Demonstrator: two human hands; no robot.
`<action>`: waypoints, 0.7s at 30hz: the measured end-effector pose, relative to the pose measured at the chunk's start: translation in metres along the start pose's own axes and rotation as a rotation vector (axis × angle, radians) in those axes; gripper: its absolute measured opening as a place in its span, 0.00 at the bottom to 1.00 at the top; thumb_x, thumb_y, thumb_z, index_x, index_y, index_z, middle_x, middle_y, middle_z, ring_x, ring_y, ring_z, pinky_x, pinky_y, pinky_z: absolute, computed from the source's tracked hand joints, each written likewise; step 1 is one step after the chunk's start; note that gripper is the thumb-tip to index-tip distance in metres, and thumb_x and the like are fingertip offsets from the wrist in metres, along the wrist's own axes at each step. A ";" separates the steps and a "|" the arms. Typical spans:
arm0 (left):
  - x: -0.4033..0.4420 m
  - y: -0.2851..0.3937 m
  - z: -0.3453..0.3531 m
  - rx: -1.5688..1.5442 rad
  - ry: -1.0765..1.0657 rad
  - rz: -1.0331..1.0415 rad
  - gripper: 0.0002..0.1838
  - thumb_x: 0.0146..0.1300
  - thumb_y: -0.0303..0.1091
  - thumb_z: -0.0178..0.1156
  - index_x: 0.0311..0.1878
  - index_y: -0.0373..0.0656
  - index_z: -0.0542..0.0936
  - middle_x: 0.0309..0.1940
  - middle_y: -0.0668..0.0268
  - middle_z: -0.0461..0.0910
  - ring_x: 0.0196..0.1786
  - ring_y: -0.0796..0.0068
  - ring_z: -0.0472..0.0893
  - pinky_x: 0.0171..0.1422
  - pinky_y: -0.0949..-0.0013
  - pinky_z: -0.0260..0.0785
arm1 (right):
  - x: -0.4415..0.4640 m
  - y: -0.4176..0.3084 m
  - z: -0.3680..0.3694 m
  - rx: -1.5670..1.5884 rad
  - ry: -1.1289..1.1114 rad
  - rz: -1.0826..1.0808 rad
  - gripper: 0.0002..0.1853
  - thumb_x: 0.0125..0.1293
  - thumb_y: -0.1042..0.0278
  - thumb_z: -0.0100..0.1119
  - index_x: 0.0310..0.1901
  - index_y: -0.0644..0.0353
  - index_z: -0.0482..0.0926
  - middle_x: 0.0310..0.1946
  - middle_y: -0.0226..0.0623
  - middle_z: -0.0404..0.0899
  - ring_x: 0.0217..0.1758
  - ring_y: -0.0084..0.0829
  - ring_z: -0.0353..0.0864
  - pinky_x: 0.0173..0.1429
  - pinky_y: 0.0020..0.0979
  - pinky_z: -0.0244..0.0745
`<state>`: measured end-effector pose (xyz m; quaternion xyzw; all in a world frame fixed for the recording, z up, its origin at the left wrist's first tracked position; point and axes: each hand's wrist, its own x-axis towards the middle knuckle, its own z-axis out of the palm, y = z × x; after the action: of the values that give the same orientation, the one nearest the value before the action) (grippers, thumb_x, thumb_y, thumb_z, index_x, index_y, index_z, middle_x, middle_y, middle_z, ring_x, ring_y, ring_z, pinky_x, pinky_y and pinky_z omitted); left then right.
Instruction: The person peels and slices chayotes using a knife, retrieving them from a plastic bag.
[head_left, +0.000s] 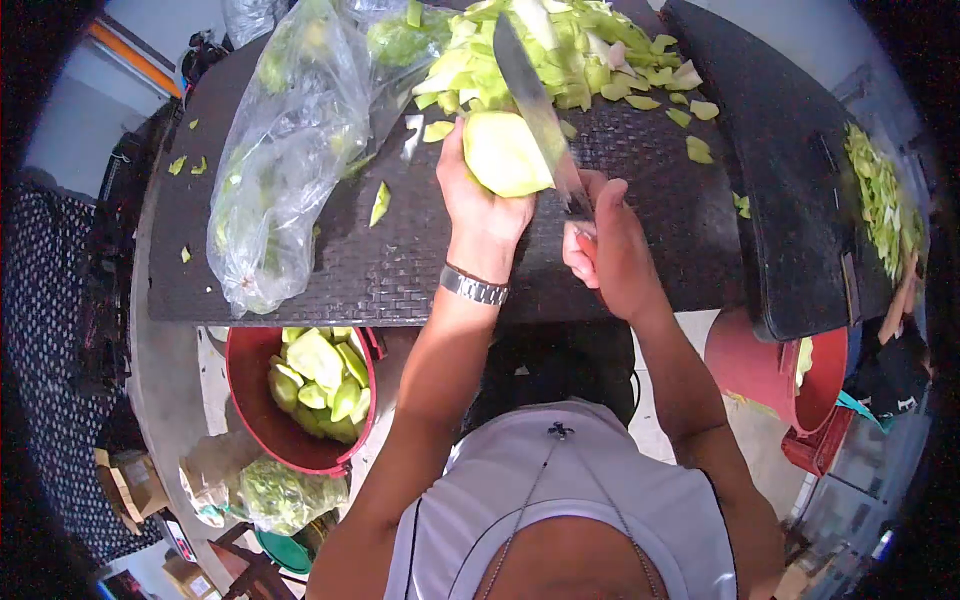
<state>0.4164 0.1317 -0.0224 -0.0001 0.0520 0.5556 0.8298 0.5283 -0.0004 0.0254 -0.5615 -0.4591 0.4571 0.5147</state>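
Note:
My left hand [482, 212] cups a large, mostly peeled, pale green fruit [505, 153] from below, above the near part of the dark woven tabletop. My right hand [618, 245] is closed around the red-orange handle of a long, broad knife [530, 85]. Its blade points up and away from me and crosses the fruit's right edge. Whether the edge is cutting in cannot be made out. Just beyond the fruit lies a big heap of green peelings [555, 50]. Left of my left hand rests a clear plastic bag [290, 170] with green fruit inside.
Below the table's left side stands a red bucket [238, 400] of peeled green pieces. Another red bucket [745, 365] sits under the right side. A dark folding panel or table [800, 170] stands at the right, with more peelings [885, 205] beyond it. Loose scraps dot the woven tabletop [400, 265].

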 end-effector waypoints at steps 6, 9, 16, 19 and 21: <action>-0.010 -0.011 0.003 0.077 0.002 -0.021 0.25 0.78 0.47 0.44 0.53 0.32 0.79 0.45 0.48 0.85 0.50 0.48 0.85 0.55 0.49 0.82 | -0.010 0.005 0.003 0.103 -0.034 0.010 0.34 0.82 0.36 0.34 0.58 0.65 0.72 0.20 0.28 0.68 0.18 0.21 0.67 0.24 0.29 0.63; -0.015 -0.015 0.004 0.061 0.003 -0.014 0.26 0.78 0.48 0.44 0.53 0.33 0.79 0.45 0.49 0.85 0.50 0.48 0.85 0.55 0.49 0.82 | -0.013 0.007 0.005 0.062 -0.013 -0.064 0.32 0.83 0.39 0.34 0.57 0.64 0.73 0.19 0.29 0.68 0.18 0.22 0.68 0.25 0.29 0.65; -0.021 -0.015 0.000 0.095 -0.042 -0.041 0.25 0.77 0.48 0.44 0.51 0.34 0.80 0.44 0.51 0.85 0.49 0.50 0.85 0.56 0.51 0.82 | -0.018 0.013 0.008 0.042 0.030 -0.152 0.28 0.83 0.44 0.38 0.57 0.65 0.73 0.22 0.31 0.71 0.21 0.23 0.72 0.28 0.31 0.68; -0.025 -0.016 0.001 0.067 -0.072 -0.022 0.25 0.76 0.48 0.44 0.52 0.34 0.80 0.44 0.51 0.85 0.49 0.51 0.85 0.56 0.52 0.82 | -0.018 0.017 0.010 0.050 0.060 -0.122 0.27 0.83 0.45 0.40 0.58 0.65 0.73 0.24 0.32 0.74 0.23 0.24 0.74 0.30 0.32 0.70; -0.025 -0.019 0.000 0.063 -0.056 0.002 0.25 0.76 0.47 0.45 0.52 0.34 0.80 0.44 0.51 0.85 0.49 0.51 0.85 0.56 0.53 0.82 | -0.016 0.023 0.015 0.041 0.098 -0.154 0.27 0.82 0.45 0.40 0.58 0.65 0.73 0.25 0.34 0.76 0.24 0.25 0.75 0.31 0.33 0.71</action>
<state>0.4240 0.1011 -0.0213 0.0415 0.0463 0.5542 0.8300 0.5115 -0.0149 0.0027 -0.5358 -0.4658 0.3973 0.5815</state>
